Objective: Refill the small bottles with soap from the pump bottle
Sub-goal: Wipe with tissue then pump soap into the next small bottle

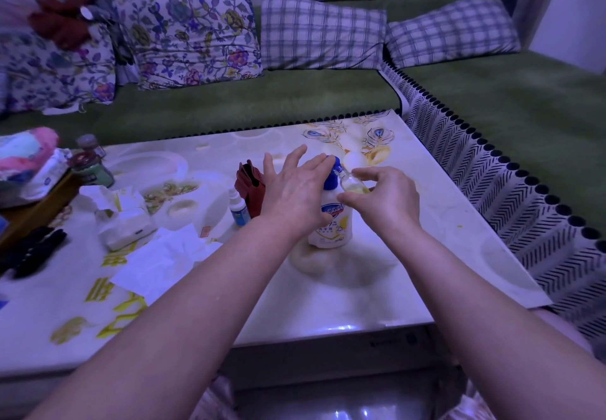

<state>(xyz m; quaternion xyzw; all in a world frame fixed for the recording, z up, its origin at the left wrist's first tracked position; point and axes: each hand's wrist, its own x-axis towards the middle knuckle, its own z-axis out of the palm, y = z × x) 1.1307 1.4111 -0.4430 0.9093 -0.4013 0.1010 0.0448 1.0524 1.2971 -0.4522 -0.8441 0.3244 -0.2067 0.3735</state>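
A white pump bottle [333,223] with a blue pump head stands upright mid-table. My left hand [292,186] lies flat over the pump head, fingers spread, palm down on it. My right hand [383,198] grips a small clear bottle [351,183] with yellowish liquid, tilted so its mouth meets the pump's nozzle. A second small bottle [236,208] with a blue label and white cap stands to the left of the pump bottle, untouched.
A dark red pouch [251,186] stands behind the second small bottle. Tissues and a tissue pack [128,223] lie left, with two jars [93,165] and a black object [29,252] farther left. A green sofa with cushions [321,32] wraps the table's far and right sides.
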